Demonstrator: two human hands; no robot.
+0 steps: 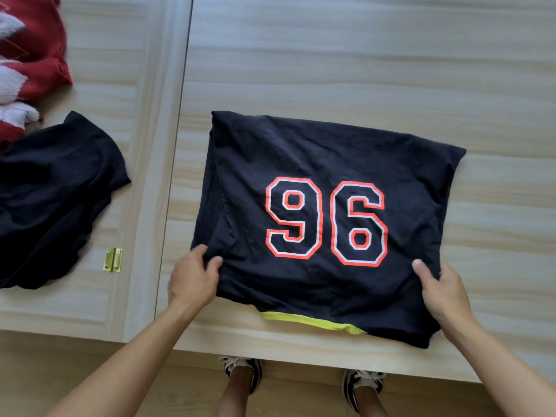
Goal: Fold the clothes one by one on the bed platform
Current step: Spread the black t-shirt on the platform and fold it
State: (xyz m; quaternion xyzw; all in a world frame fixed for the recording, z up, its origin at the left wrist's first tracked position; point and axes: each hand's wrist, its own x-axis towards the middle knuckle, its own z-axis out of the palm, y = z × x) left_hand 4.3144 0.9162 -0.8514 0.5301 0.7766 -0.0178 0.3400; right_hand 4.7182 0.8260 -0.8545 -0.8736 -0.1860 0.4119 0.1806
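Observation:
A dark navy shirt (325, 152) printed with an orange and white "96" lies folded into a rough rectangle on the light wood bed platform (331, 55). A yellow-green trim shows at its near edge. My left hand (194, 276) pinches the shirt's near left corner, thumb on top of the cloth. At the near right edge my right hand (442, 291) grips the fabric, thumb lying over it.
A second dark garment (54, 194) lies crumpled on the left panel, with a red and white knitted piece (30, 52) behind it at the far left. A brass hinge (113, 259) sits near the panel seam. The platform's front edge runs just above my shoes.

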